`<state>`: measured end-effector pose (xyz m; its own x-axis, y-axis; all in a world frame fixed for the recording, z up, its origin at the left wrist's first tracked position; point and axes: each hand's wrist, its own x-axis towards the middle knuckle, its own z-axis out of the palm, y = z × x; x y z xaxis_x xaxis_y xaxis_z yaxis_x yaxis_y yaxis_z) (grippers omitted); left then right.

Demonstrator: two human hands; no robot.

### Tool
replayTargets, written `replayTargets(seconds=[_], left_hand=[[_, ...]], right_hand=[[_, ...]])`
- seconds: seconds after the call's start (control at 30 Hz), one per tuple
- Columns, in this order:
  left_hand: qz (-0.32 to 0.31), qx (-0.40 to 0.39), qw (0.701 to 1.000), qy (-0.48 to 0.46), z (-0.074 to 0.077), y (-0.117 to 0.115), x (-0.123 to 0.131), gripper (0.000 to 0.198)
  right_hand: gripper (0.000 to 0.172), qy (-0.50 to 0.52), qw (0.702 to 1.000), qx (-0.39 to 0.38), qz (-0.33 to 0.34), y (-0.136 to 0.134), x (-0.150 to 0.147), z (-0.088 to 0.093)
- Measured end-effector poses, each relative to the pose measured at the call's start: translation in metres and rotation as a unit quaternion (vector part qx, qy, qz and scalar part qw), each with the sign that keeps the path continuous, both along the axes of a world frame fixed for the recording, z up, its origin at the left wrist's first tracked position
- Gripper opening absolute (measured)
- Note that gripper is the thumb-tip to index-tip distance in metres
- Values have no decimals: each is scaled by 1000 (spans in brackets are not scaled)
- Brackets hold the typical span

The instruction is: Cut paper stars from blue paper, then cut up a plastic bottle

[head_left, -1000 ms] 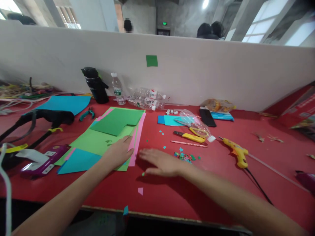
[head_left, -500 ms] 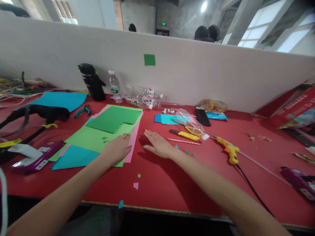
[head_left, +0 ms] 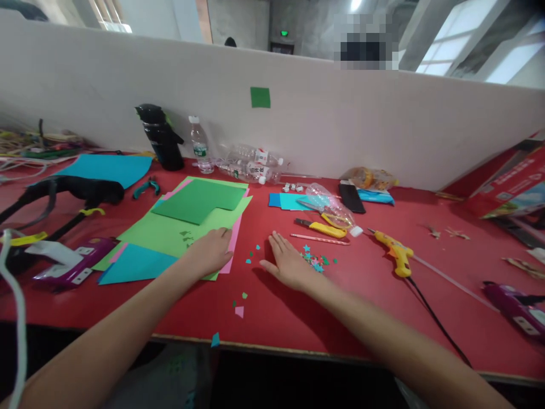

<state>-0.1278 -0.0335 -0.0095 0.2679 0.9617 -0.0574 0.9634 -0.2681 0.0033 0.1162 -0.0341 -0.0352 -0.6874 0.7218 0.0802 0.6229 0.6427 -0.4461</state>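
Note:
My left hand (head_left: pixel 213 250) rests on the right edge of a stack of coloured paper, with light green sheets (head_left: pixel 140 236), a darker green sheet (head_left: pixel 200 199) and a pink sheet (head_left: pixel 235 241). Its thumb stands apart from the partly bent fingers. Small dark green paper scraps (head_left: pixel 186 237) lie beside that wrist. Flat on the red table, my right hand (head_left: pixel 287 264) is open and holds nothing. Just right of it is a little pile of coloured paper stars (head_left: pixel 314 261). Blue paper bits (head_left: pixel 248 261) lie between the hands.
A yellow utility knife (head_left: pixel 326 229), scissors (head_left: pixel 334 222), a striped pencil (head_left: pixel 319 239) and a yellow glue gun (head_left: pixel 394 253) lie to the right. Plastic bottles (head_left: pixel 251 165) and a black flask (head_left: pixel 159 139) line the white partition (head_left: pixel 319 113). Pliers (head_left: pixel 146 188) and a blue sheet (head_left: pixel 106 170) are left.
My right hand has shifted right, and the star pile beside it now shows. More blue bits appear between the hands. The light green sheet's corner sits further right; my left hand stays on the stack.

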Motion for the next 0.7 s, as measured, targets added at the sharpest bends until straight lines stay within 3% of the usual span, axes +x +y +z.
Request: replayTargets(seconds=[0.17, 0.3, 0.37, 0.43, 0.57, 0.7], left_hand=[[-19, -17, 1000, -15, 2, -6, -4, 50], [-47, -28, 998, -45, 3, -19, -6, 51], [-63, -36, 995, -62, 7, -31, -4, 49], [-75, -50, 993, -80, 15, -44, 0, 48], [-88, -75, 988, -107, 35, -67, 15, 45], [-104, -69, 985, -121, 55, -74, 36, 47]], right_hand=[[73, 15, 995, 6, 97, -10, -16, 2], [73, 18, 999, 15, 36, 1, -19, 1], [76, 14, 999, 11, 37, -7, -20, 0], [75, 12, 998, 8, 69, -29, -21, 0], [69, 9, 990, 5, 142, -99, -38, 9], [57, 36, 950, 11, 309, -148, -76, 20]])
